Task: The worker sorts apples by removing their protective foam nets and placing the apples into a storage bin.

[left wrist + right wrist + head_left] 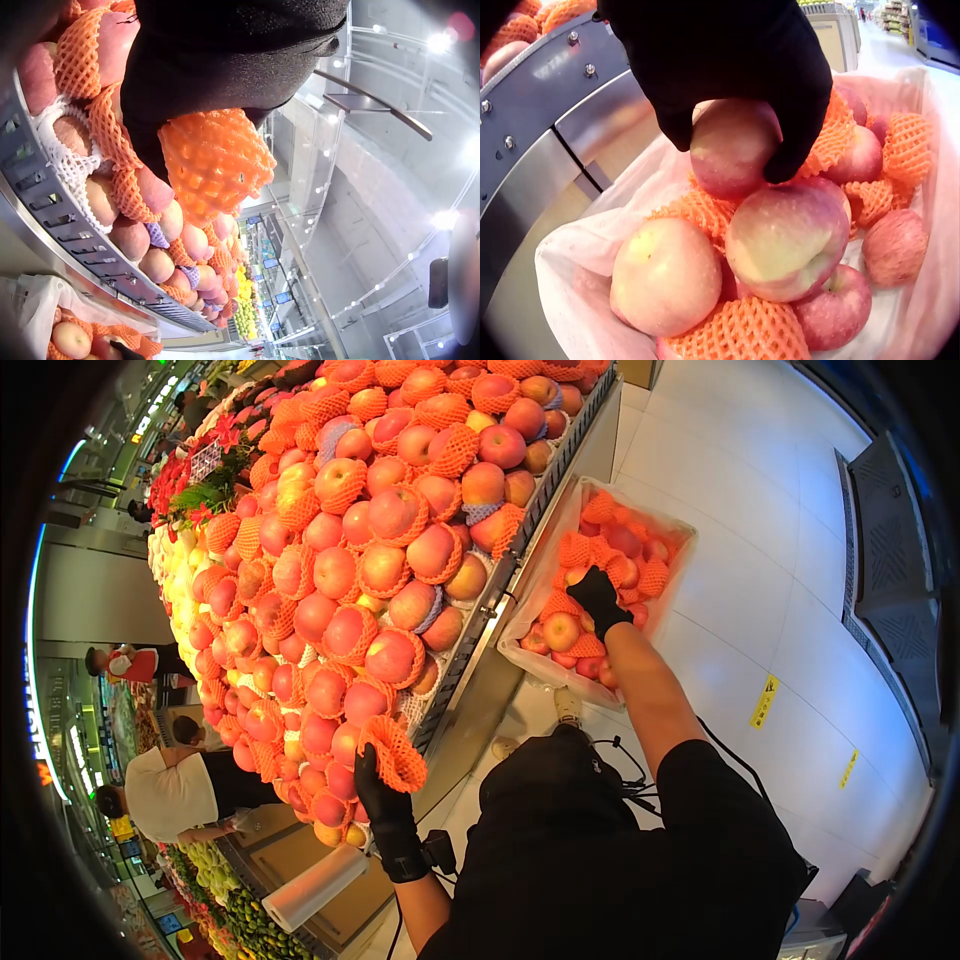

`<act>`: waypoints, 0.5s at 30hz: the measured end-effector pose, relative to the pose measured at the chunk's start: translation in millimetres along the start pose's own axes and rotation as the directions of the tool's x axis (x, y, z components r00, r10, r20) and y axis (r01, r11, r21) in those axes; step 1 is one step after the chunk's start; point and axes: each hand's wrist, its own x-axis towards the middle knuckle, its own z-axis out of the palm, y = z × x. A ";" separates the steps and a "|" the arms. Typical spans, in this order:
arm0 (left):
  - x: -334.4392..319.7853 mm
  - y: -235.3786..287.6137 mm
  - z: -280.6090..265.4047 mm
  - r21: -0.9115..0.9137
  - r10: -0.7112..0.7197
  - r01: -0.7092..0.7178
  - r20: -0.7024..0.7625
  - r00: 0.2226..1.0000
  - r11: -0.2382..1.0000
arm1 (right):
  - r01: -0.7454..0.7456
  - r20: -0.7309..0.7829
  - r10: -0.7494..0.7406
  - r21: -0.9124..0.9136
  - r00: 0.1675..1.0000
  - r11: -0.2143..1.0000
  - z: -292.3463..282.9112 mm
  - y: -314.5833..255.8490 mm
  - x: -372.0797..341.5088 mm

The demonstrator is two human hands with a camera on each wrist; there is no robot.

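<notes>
My black-gloved left hand [385, 800] holds an orange foam fruit net [402, 756] by the front corner of the heaped apple display [385, 570]. Close up in the left wrist view, the net [217, 165] bulges out below the dark glove; whatever it may contain is hidden. Down in the lined crate [680, 555], my right hand [598, 600], also gloved in black, grips a red apple [735, 146] with thumb and fingers around its sides. Bare apples [667, 277] and several orange nets [739, 334] surround that apple.
A slatted dark rail [560, 475] edges the display, with the crate on the floor beside it. A roll of clear bags [315, 888] hangs near the left forearm. Cables [640, 785] run by the legs. Other people [165, 795] stand beyond the display.
</notes>
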 end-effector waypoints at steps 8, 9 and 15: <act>-7.8 -2.4 20.4 0.162 0.100 -0.102 0.020 0.995 0.982 | 0.075 0.069 -0.081 0.090 0.994 0.993 17.8 10.8 -9.7; -7.1 -4.0 19.0 0.141 0.083 -0.083 0.008 0.997 0.986 | 0.112 0.025 -0.116 0.135 0.993 0.985 20.8 16.7 -8.7; 5.2 -6.9 29.3 0.206 0.051 -0.068 0.086 0.995 0.976 | 0.071 0.070 -0.086 0.186 0.994 0.980 -14.2 34.9 -36.3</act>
